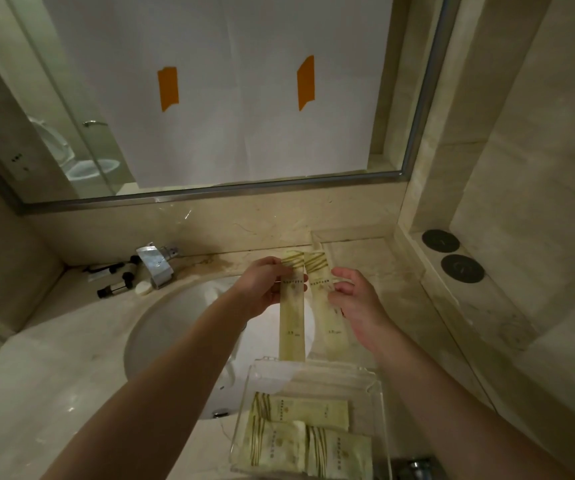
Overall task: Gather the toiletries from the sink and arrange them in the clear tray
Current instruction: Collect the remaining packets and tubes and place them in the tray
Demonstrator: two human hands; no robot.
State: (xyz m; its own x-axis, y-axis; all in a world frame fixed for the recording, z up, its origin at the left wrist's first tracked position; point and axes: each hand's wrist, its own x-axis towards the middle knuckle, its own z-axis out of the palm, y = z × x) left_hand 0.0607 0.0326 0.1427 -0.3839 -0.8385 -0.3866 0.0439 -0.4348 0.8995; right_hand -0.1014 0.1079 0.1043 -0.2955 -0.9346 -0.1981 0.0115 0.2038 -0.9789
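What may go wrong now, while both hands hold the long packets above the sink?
The left hand and right hand each pinch only the top of a long packet; one could slip into the sink. The clear tray already holds three packets, so the long ones may not lie flat.

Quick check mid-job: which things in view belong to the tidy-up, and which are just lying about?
Job:
left long packet
right long packet
left hand
right hand
clear tray
packets in the tray
sink

Lying about:
faucet
round black discs
mirror
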